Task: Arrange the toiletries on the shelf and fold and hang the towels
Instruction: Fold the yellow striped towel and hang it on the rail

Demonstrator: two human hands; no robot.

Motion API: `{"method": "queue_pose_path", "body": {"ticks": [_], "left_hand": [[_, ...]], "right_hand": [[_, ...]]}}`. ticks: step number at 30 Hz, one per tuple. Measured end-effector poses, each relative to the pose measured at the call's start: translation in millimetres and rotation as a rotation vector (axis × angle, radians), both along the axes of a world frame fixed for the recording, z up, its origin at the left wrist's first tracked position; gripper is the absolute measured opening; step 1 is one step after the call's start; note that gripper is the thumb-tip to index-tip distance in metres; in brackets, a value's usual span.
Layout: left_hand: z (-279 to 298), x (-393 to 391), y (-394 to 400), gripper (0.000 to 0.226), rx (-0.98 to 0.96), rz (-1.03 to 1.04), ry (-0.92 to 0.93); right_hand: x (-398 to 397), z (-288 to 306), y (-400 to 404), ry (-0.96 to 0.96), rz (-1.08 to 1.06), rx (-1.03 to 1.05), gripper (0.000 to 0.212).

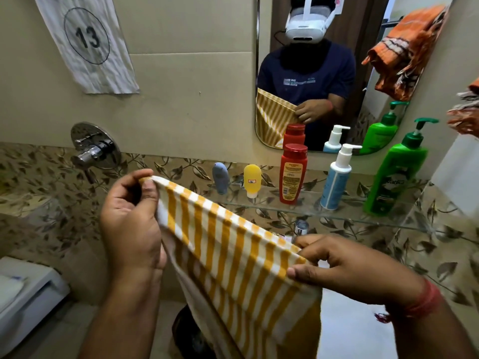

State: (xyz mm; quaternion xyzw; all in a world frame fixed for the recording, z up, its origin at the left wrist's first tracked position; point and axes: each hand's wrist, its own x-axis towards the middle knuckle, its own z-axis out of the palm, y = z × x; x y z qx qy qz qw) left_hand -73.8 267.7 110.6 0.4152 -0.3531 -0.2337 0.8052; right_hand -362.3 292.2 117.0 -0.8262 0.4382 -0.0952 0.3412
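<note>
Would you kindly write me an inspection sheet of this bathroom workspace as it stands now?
Surface: glass shelf under the mirror.
Job's things: grey tube, yellow tube, red bottle, blue pump bottle, green pump bottle upright on it; orange towel hung up at right.
Clutter: numbered cloth on wall.
Grippers: left hand and right hand pinch the striped towel.
Cables: nothing seen.
Surroundings: wall tap, leaf-pattern tiles.

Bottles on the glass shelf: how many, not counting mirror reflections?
5, in a row left to right: small grey tube, small yellow tube, red bottle, white-and-blue pump bottle, green pump bottle. None appears hidden.
</note>
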Motion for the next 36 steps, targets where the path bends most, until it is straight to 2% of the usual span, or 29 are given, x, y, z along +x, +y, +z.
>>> {"method": "queue_pose_path", "body": {"ticks": [3,5,7,9,11,12,14,16,18,19,21,23,28,33,36], "left_hand": [[-2,-4,-3,0.024,0.031,0.040,0.026],[-5,-8,-5,0.023,0.046,0.040,0.028],[-6,-8,-7,0.024,0.066,0.031,0.023],[-5,-7,-8,0.024,0.072,0.028,0.013],[-4,-8,-8,0.023,0.065,0.031,0.006],[-2,-10,-8,0.024,0.054,0.024,0.011],[3,-14,-7,0.025,0.017,-0.027,0.002],[10,-19,-4,0.024,-0.027,-0.121,-0.065],[16,-22,0,0.021,-0.067,-0.201,-0.149],[17,-23,2,0.021,-0.083,-0.227,-0.184],[19,-23,5,0.023,-0.107,-0.268,-0.202],[21,-23,6,0.023,-0.120,-0.311,-0.157],[21,-24,12,0.022,-0.100,-0.419,-0.229],[23,-25,15,0.024,-0.118,-0.468,-0.244],[27,-20,15,0.024,-0.144,-0.418,-0.166]], "right_hand": [[-12,5,0,0.048,-0.064,-0.034,0.056],[-20,8,1,0.029,-0.099,-0.145,0.058],[-26,11,4,-0.179,-0.106,-0.302,0.052],[-29,12,7,-0.486,-0.101,-0.374,0.044],[-22,11,5,-0.710,-0.121,-0.259,0.039],[-16,10,4,-0.717,-0.117,-0.187,0.037],[-3,7,2,-0.528,-0.052,-0.085,0.028],[6,0,1,-0.185,0.084,-0.034,0.020],[14,-12,-1,0.142,0.180,-0.084,0.018],[17,-19,-3,0.246,0.190,-0.111,0.019],[24,-23,-5,0.294,0.144,-0.154,0.021],[30,-22,-9,0.196,0.098,-0.208,0.019],[60,-31,-16,-0.380,0.032,-0.238,0.015],[93,-59,-26,-0.557,-0.043,-0.336,0.020],[93,-74,-32,-0.503,-0.053,-0.377,0.024]]}}
